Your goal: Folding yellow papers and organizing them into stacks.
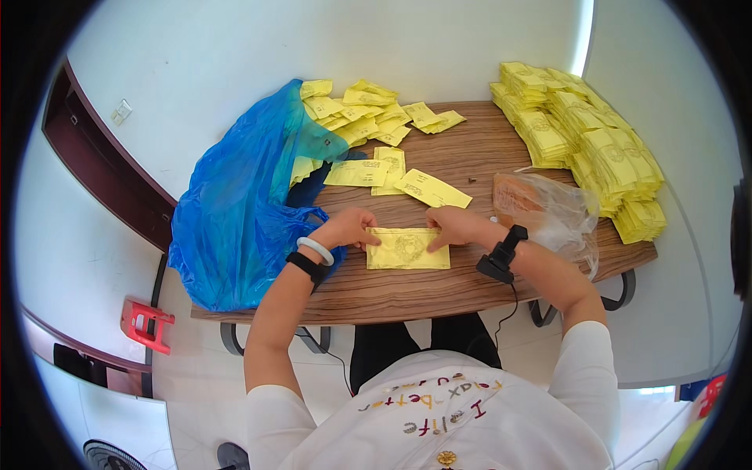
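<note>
Bulging blue bag [235, 211], yellow packets [309, 167] inside

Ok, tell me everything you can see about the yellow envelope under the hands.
The yellow envelope is a flat paper rectangle with a faint printed emblem at its centre. It lies lengthwise on the wooden table, near the front edge. The left hand presses its left end, the right hand its upper right corner.

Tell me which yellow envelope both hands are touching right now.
The yellow envelope lying flat near the table's front edge: the left hand presses its left end, the right hand its right end. The other loose envelopes lie farther back, untouched.
</note>
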A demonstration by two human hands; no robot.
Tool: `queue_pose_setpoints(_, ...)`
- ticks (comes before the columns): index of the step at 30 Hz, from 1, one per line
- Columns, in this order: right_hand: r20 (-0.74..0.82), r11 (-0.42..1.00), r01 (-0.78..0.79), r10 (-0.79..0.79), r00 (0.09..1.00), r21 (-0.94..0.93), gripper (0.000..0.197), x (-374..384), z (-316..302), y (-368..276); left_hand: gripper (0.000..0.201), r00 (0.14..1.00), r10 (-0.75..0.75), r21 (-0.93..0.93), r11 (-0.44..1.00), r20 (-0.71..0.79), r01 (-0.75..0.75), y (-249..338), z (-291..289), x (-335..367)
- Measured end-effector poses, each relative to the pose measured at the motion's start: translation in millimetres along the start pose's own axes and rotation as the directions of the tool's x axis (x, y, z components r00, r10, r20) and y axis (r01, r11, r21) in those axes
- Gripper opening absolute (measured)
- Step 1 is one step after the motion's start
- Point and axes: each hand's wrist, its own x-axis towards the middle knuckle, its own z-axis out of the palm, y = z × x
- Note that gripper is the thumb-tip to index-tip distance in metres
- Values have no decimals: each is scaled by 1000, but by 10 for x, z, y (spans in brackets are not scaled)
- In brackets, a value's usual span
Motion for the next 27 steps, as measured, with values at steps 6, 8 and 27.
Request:
queue_pose_setpoints(6,-372,993,106,-81,925,46,31,-257,-157,-183,17,872,261,313,940,-414,-133,330,-36,-400)
queue_pose_setpoints(8,-466,993,109,-117,877,-44,24,-329,-124,-263,14,829,388,453,871,-403,-188,295,68,-458)
queue_pose_setpoints(27,-434,932,227,-335,836,-283,35,-270,161,-590,59,777,592,564,724,-214,-397,419,573,-242)
